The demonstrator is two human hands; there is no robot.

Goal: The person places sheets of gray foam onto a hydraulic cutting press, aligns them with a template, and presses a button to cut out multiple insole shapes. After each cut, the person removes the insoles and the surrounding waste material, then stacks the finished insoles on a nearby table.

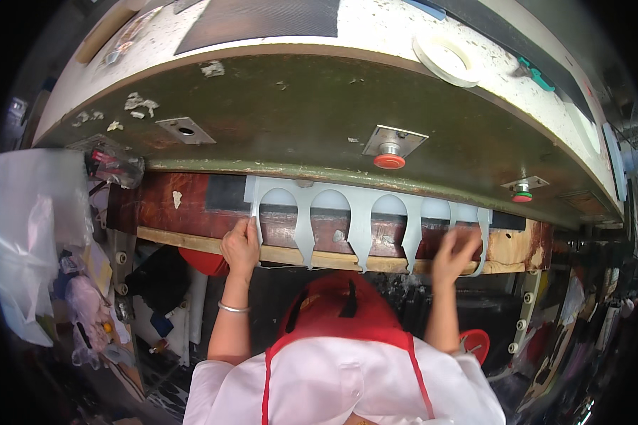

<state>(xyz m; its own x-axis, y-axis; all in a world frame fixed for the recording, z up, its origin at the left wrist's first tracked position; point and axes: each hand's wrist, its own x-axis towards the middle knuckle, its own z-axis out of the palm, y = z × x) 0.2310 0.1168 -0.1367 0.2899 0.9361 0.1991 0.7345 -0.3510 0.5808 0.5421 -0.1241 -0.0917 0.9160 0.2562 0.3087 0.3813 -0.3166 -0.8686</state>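
A pale grey-white sheet with a row of arched cut-outs lies across a reddish-brown board. Its narrow strips reach toward me and over the board's wooden front edge. My left hand is closed on the sheet's left end, the fingertips pinching its edge. Near the right end strips, my right hand has its fingers stretched out and apart, slightly smeared by motion. Whether it touches the sheet I cannot tell. Under the sheet's far part runs a dark strip.
A green machine beam overhangs the board's far side, with a red button and a green button. On its white top sit a tape roll and a green-handled tool. Clear plastic sheeting hangs at left.
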